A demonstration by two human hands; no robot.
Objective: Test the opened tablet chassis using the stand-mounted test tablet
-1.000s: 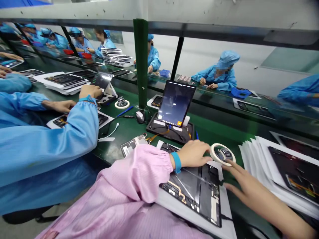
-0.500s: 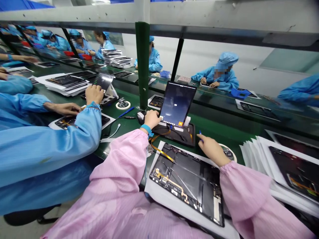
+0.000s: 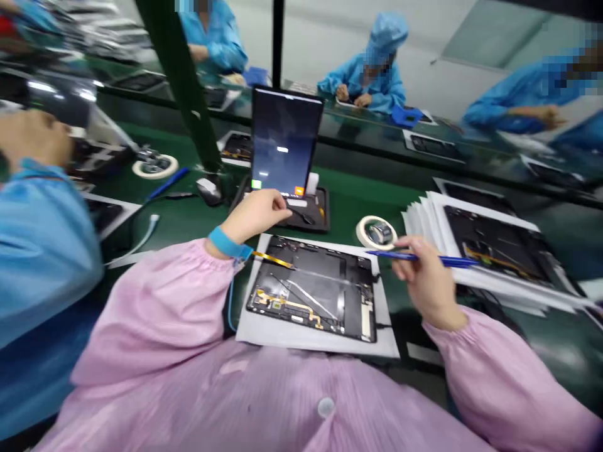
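My left hand (image 3: 259,215) is closed in a pinch below the lit screen (image 3: 286,141), at the end of a short black cable (image 3: 301,217) that runs from the fingertips. The screen leans upright in a black tray (image 3: 325,210). In my right hand (image 3: 426,279) is a pair of slim blue tweezers (image 3: 393,255), held level with the point to the left. Between my hands an opened tablet housing (image 3: 325,285) lies on white paper (image 3: 282,336). An orange flex cable (image 3: 273,258) crosses its upper left edge, partly behind my left wrist.
A white ring-shaped roll (image 3: 362,232) with small metal parts sits near my right hand. Paper-separated housings (image 3: 499,245) are stacked at the right. A mouse (image 3: 208,190), a blue pen-like tool (image 3: 169,183) and a co-worker's blue sleeve (image 3: 47,232) are on the left. A green post (image 3: 188,94) stands behind.
My view has turned and dipped. My left hand has moved from the screen's lower left edge to below its middle. My right hand has drawn back rightward with the tweezers, away from the tray.
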